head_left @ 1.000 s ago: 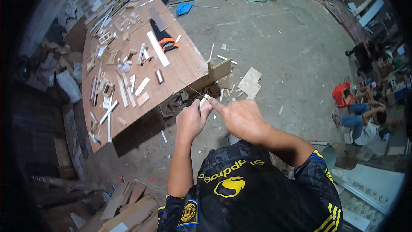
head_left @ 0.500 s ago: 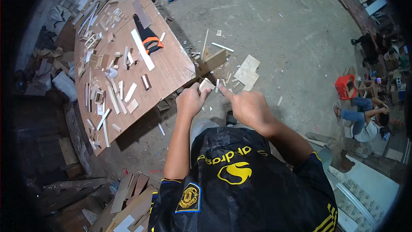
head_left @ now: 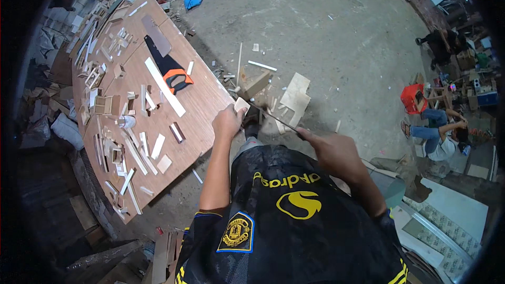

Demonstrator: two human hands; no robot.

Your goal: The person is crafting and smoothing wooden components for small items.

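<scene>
My left hand point(head_left: 227, 121) is closed around a small pale wood block point(head_left: 241, 104) at the table's near right corner. My right hand point(head_left: 334, 150), to the right and closer to me, is closed on a long thin dark blade point(head_left: 279, 120), seen nearly edge-on. Its far tip points at the block and appears to reach its right side; whether they touch I cannot tell. My fingers hide the blade's handle, so its exact kind does not show. A larger wood piece point(head_left: 256, 85) juts out just beyond the block.
The plywood table point(head_left: 202, 113) carries a handsaw point(head_left: 178, 81) with an orange-and-black handle, a white strip point(head_left: 164, 87), a small bottle point(head_left: 126, 121) and several wood scraps. Plywood offcuts point(head_left: 296, 94) lie on the floor. At right a person point(head_left: 442, 134) sits near a red container point(head_left: 414, 99).
My right hand has drawn back right and toward me, bringing the blade into clear view. The left hand still grips the block. The whole view has shifted slightly.
</scene>
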